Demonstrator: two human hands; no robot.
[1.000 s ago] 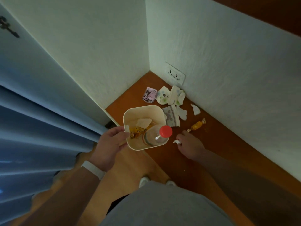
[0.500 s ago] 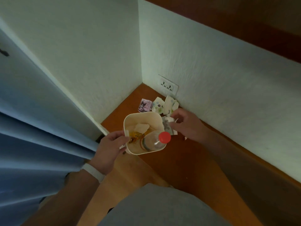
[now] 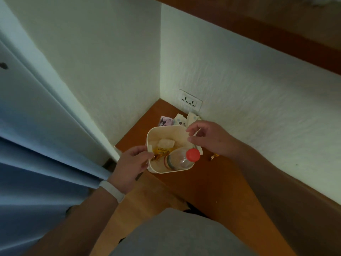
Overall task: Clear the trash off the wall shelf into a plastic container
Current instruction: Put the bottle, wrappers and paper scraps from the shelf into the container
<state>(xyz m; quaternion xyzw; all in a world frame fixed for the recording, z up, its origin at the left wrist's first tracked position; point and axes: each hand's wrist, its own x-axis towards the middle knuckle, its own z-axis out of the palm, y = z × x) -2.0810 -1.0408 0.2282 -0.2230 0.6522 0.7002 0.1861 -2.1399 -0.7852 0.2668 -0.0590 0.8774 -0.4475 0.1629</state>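
Cream plastic container is staying gripped at its rim by the left hand; the right hand, earlier pinching a white scrap, is now hovering over it, fingers loosely spread, empty; paper scraps are remaining on the wooden shelf

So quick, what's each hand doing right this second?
Left hand: closed on the rim of the plastic container, holding it up.
Right hand: above the container, fingers parted, nothing visibly held.
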